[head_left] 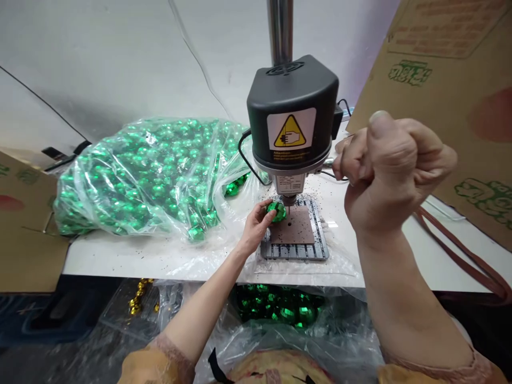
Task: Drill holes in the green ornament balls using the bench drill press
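Observation:
My left hand (pixel 258 226) pinches a shiny green faceted ball (pixel 277 212) between thumb and fingers. The ball is beside the thin drill bit (pixel 288 210) of a small black drill press (pixel 294 112); whether they touch I cannot tell. Under it, a brown board (pixel 298 226) with a dark hole lies on the slotted metal base (pixel 322 250). My right hand (pixel 394 165) is raised and closed in a fist at the right of the press head, wrapped around the press handle, which is almost wholly hidden by the fingers.
A large clear plastic bag (pixel 140 181) full of green balls lies on the white table (pixel 132 261), left of the press. More green balls (pixel 288 309) sit in plastic below the table edge. Cardboard boxes (pixel 452 101) flank both sides. A brown strap (pixel 464 256) hangs at right; dark shavings dot the tabletop.

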A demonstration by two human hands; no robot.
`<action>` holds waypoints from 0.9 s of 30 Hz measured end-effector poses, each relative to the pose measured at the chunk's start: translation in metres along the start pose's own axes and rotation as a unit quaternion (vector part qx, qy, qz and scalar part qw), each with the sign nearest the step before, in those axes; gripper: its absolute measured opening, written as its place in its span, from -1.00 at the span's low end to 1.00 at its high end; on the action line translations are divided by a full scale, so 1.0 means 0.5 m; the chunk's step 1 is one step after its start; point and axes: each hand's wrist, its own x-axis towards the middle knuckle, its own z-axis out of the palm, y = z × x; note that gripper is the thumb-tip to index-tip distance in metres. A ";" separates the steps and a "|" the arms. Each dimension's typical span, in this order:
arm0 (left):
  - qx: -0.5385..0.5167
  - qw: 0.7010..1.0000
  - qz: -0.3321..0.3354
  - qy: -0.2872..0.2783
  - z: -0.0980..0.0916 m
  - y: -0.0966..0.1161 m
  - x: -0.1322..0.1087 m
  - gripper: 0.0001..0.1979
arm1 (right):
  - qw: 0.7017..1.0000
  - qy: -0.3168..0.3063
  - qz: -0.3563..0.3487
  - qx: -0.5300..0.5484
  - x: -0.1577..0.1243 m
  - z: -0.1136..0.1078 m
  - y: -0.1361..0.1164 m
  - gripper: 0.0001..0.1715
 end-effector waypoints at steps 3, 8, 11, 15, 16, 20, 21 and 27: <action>0.036 0.998 0.035 -0.032 0.000 -0.006 0.000 -0.42 | 1.000 -0.004 -0.005 0.003 -0.001 0.001 0.001 -0.47; 0.145 0.985 0.073 -0.053 0.007 -0.005 -0.001 -0.51 | 1.000 -0.001 0.001 0.003 -0.003 0.002 0.001 -0.47; 0.200 0.975 0.091 -0.043 0.012 -0.004 -0.004 -0.50 | 1.000 -0.002 0.002 -0.002 -0.003 0.003 -0.002 -0.46; 0.232 0.967 0.104 -0.012 0.024 -0.008 -0.008 -0.47 | 1.000 -0.010 -0.003 -0.018 -0.005 0.002 -0.008 -0.47; 0.240 0.965 0.109 -0.008 0.027 -0.010 -0.009 -0.49 | 0.999 -0.013 -0.001 -0.030 -0.006 0.001 -0.010 -0.47; 0.229 0.964 0.131 -0.020 0.039 -0.019 -0.014 -0.51 | 0.995 -0.020 0.018 -0.101 -0.009 0.000 -0.016 -0.42; 0.220 0.966 0.132 -0.029 0.042 -0.022 -0.015 -0.50 | 0.994 -0.021 0.022 -0.105 -0.009 0.000 -0.017 -0.41; 0.202 0.972 0.114 -0.045 0.047 -0.023 -0.017 -0.47 | 0.997 -0.018 0.034 -0.068 -0.007 -0.001 -0.015 -0.42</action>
